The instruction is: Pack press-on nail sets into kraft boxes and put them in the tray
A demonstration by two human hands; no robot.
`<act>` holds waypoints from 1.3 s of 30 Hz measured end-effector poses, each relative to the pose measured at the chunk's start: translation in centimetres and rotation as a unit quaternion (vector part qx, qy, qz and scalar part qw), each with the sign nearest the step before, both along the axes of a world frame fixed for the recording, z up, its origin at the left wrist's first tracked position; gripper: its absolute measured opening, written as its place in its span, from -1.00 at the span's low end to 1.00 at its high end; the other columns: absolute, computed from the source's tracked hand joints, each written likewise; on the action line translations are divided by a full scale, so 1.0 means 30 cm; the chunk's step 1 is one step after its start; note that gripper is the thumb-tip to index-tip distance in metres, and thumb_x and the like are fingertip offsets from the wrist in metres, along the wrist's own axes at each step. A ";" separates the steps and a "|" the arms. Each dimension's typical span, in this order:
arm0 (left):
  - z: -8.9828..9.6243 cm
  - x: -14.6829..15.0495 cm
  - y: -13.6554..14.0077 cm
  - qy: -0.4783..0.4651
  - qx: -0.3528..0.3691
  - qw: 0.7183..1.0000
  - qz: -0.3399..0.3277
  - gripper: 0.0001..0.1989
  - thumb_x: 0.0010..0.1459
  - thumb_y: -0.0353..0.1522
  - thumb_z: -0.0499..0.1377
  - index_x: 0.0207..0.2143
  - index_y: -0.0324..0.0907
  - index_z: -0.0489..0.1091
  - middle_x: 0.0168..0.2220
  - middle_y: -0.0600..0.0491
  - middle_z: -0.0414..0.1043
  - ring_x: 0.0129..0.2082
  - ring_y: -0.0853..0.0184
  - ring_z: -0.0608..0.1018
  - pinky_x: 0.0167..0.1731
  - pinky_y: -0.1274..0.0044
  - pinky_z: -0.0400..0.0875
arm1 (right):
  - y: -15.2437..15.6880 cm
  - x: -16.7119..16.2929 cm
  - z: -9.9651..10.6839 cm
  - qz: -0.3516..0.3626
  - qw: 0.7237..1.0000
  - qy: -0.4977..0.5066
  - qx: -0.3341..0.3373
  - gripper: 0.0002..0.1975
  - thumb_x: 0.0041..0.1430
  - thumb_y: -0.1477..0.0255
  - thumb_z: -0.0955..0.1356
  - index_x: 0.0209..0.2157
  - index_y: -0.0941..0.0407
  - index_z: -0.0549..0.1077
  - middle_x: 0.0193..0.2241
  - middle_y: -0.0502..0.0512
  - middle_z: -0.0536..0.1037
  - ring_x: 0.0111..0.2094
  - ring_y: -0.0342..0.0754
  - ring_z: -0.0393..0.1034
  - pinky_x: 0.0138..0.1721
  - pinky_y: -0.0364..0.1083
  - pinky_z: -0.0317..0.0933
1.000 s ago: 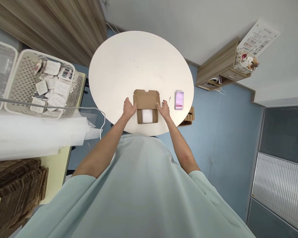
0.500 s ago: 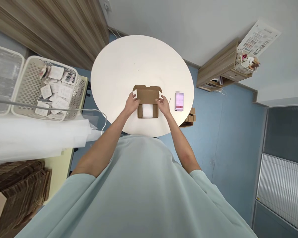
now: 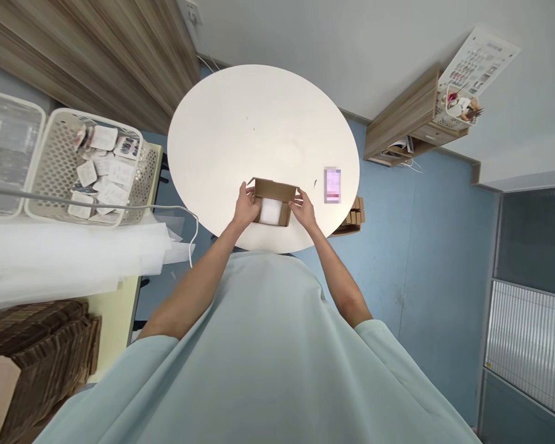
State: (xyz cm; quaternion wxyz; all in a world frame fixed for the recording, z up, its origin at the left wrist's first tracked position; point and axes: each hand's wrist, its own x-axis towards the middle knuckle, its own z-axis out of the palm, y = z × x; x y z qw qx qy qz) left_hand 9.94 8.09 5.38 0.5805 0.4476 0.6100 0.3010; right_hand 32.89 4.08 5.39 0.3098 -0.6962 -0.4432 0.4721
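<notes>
A small brown cardboard box [image 3: 276, 189] stands near the front edge of the round white table [image 3: 254, 92], its hinged lid raised and tilted towards me. Inside lies a flat white item [image 3: 271, 211]; I cannot tell what it is. My left hand [image 3: 246, 208] is closed on the left side of the box, thumb near the inner wall and fingers up by the lid's edge. On the other side my right hand [image 3: 304, 209] holds the right edge of the lid and box in the same manner.
A phone with a blurred screen [image 3: 332, 185] lies right of the box. At the left are a white basket [image 3: 50, 160] of small packets, a white sheet roll [image 3: 74, 259] and stacked flat cardboard [image 3: 50, 357]. Small brown boxes [image 3: 355, 213] show below the table's right edge.
The lid has swung down towards me from lying further back. Both hands have come slightly nearer with it, and the box has turned a little.
</notes>
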 end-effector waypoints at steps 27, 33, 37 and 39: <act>-0.006 -0.122 -0.206 0.107 0.160 0.976 -0.097 -0.33 0.43 -0.28 0.15 0.53 -0.15 0.19 0.45 -0.24 0.35 0.34 0.03 0.55 0.40 0.12 0.45 | -0.241 -0.036 0.069 0.075 0.993 -0.063 0.063 -0.28 0.51 0.03 0.33 0.54 -0.03 0.17 0.43 0.30 0.43 0.40 0.23 0.42 0.38 0.30 0.40; -0.013 -0.141 -0.262 0.144 0.158 0.970 -0.118 -0.39 0.39 -0.31 0.13 0.45 -0.15 0.30 0.37 -0.21 0.44 0.30 0.03 0.57 0.34 0.13 0.51 | -0.306 -0.044 0.070 0.100 0.990 -0.087 0.049 -0.45 0.50 0.23 0.30 0.43 0.06 0.28 0.31 0.29 0.54 0.34 0.18 0.47 0.37 0.24 0.41; -0.041 -0.168 -0.335 0.177 0.136 0.962 -0.160 -0.37 0.33 -0.32 0.15 0.43 -0.13 0.33 0.37 -0.18 0.47 0.35 -0.01 0.53 0.37 0.07 0.46 | -0.374 -0.053 0.054 0.137 0.984 -0.116 -0.005 -0.45 0.48 0.35 0.27 0.43 0.09 0.26 0.32 0.30 0.55 0.31 0.19 0.50 0.36 0.25 0.40; -0.053 -0.181 -0.365 0.197 0.132 0.955 -0.177 -0.33 0.32 -0.31 0.17 0.46 -0.13 0.31 0.42 -0.16 0.43 0.43 -0.03 0.45 0.42 0.04 0.38 | -0.396 -0.057 0.053 0.150 0.977 -0.144 -0.035 -0.42 0.48 0.36 0.27 0.46 0.11 0.23 0.36 0.33 0.51 0.32 0.22 0.50 0.35 0.26 0.41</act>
